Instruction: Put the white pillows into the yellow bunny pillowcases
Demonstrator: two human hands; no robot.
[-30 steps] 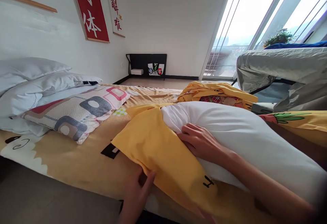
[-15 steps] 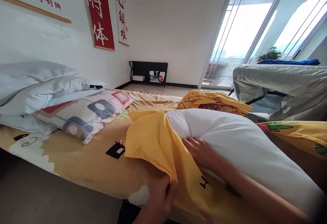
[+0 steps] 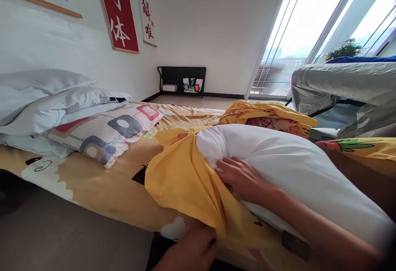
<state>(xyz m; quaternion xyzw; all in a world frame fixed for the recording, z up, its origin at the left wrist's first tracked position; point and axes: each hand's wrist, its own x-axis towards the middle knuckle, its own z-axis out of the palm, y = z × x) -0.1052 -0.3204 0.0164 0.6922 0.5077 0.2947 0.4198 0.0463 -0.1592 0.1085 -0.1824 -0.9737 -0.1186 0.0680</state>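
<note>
A plump white pillow point(image 3: 284, 155) lies on the bed, its narrow left end inside a yellow pillowcase point(image 3: 182, 176). My left hand point(image 3: 194, 244), at the bed's near edge, is closed around the pillowcase's lower edge; its fingertips are mostly hidden. Farther up, my right hand point(image 3: 239, 178) presses against the near side of the pillow's left end. Its fingers are curled into the white fabric next to the yellow cloth. The pillowcase drapes in folds towards me, between the two hands and over the bed sheet.
Several white pillows point(image 3: 40, 93) and a patterned pillow point(image 3: 108, 133) lie at the left on the tan sheet point(image 3: 102, 184). Behind the white pillow is a bunched yellow cloth point(image 3: 266, 108). A silver-covered object point(image 3: 346, 81) stands at the right, and a black shelf point(image 3: 182, 75) at the far wall.
My left hand has shifted slightly down and right, drawing the pillowcase edge with it; the cloth bulges more to the left. My right hand stays on the pillow. The view has tilted slightly.
</note>
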